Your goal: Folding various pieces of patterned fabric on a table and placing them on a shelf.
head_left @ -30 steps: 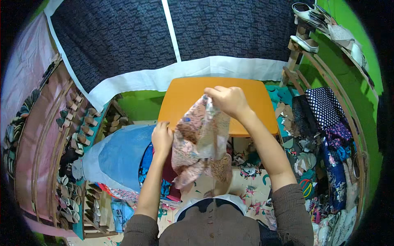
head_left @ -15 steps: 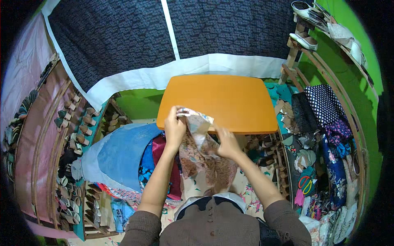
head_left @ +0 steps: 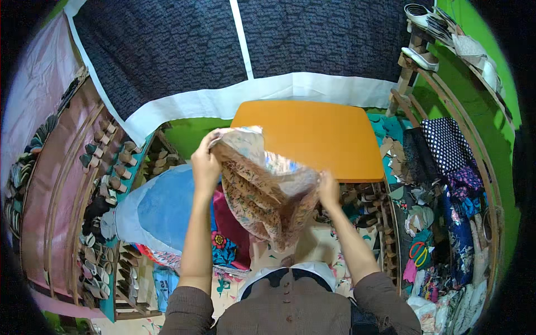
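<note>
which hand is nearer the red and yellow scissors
Right. The right hand is up and left of the scissors in the picture; the left hand is much farther left.

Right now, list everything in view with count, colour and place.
floral cloth: one, pinkish-brown, centre
tabletop: one, orange, beyond cloth
curtain: count unclear, dark, white-bordered, far side
cover: one, blue, left
plain fabric: one, maroon, beside cover
dotted fabric: one, dark-and-white, right rack
scissors: one pair, red-and-yellow handles, right
shoes: many, mixed, side racks
scraps: many, multicoloured, floor
shirt: one, brown, lower edge
left fingers: one set, bare, cloth's left edge
right fingers: one set, bare, cloth's right edge
</note>
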{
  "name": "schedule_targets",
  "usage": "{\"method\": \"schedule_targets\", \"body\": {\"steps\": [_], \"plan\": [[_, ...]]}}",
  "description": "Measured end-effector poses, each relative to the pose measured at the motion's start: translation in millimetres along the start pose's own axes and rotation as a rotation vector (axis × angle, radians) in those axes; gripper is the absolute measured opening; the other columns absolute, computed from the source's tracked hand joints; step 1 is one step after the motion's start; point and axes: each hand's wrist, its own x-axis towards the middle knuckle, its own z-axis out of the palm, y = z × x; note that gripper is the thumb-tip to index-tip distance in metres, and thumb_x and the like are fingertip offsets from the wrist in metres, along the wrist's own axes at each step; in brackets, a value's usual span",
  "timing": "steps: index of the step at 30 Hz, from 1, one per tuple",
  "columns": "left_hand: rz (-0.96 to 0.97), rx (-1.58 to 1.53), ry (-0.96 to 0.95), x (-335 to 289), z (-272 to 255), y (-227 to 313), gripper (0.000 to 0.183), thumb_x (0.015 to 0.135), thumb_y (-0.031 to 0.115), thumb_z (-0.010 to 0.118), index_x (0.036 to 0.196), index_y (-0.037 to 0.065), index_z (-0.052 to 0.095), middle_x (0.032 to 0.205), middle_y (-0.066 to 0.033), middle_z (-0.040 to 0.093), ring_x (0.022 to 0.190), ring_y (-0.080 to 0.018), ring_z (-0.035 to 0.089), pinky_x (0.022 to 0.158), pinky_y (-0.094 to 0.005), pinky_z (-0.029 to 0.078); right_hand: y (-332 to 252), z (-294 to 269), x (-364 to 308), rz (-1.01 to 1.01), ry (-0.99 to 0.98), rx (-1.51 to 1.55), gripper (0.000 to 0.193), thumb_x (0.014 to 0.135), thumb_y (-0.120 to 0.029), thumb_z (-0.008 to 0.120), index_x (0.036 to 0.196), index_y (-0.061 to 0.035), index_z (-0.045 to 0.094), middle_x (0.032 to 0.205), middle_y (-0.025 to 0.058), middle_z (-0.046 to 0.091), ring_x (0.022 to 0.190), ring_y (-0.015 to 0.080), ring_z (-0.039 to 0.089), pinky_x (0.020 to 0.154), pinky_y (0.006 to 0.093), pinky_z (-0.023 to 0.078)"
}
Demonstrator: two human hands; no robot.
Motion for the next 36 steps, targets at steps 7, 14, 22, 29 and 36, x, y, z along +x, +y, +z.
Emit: {"method": "schedule_targets", "body": {"steps": [7,14,22,29,36], "plan": [[-0.102,0.059,-0.341,-21.2,-44.2,-4.0,0.037,0.072,-0.005,0.037,0.104,-0.004,0.057,0.095,-0.0185,0.063,0.087,-0.0239,0.061,0.079,-0.029,0.045,-41.3,-61.0,19.9,-0.419,-0.194,0.005,0.054,0.073,-0.035,0.067,0.111,-0.0013,0.048,0.097,0.0168,0.055,0.096,0.0309,0.053,0.081,0.038,0.043],[-0.108,-0.086,-0.512,-28.1,-17.3,67.1,0.036,0.077,-0.005,0.039,0.109,-0.002,0.056,0.095,-0.0114,0.066,0.081,-0.0154,0.062,0.07,-0.0269,0.048,-13.1,65.2,-91.5,-0.228,-0.637,-0.202,0.122,0.056,-0.069,0.065,0.14,-0.004,0.004,0.128,0.0282,0.033,0.115,0.0417,0.04,0.096,0.0447,0.034],[-0.042,-0.133,-0.434,-57.1,-50.0,112.4,0.039,0.073,-0.009,0.04,0.108,-0.002,0.056,0.097,-0.0125,0.065,0.09,-0.0184,0.062,0.078,-0.0277,0.047,-32.2,49.9,-125.3,-0.329,-0.367,-0.079,0.021,0.074,-0.004,0.047,0.089,-0.0065,0.061,0.086,0.0155,0.06,0.084,0.0347,0.056,0.076,0.0433,0.044],[-0.003,-0.217,-0.292,-104.9,-63.7,165.7,0.038,0.071,-0.01,0.04,0.103,-0.002,0.059,0.097,-0.0143,0.065,0.088,-0.0218,0.064,0.077,-0.0274,0.048,30.4,-2.0,-123.5,-0.337,-0.105,-0.235,0.016,0.078,-0.01,0.047,0.084,-0.0067,0.061,0.078,0.0157,0.061,0.077,0.0346,0.059,0.069,0.0456,0.044],[-0.262,-0.104,-0.384,-180.7,-110.3,162.7,0.047,0.073,-0.007,0.04,0.119,-0.002,0.051,0.105,-0.0141,0.063,0.097,-0.018,0.059,0.086,-0.0266,0.042,49.1,-113.5,-79.2,-0.381,0.22,-0.224,0.019,0.087,-0.014,0.039,0.099,-0.0048,0.05,0.092,0.0203,0.058,0.08,0.04,0.056,0.068,0.047,0.043]]}}
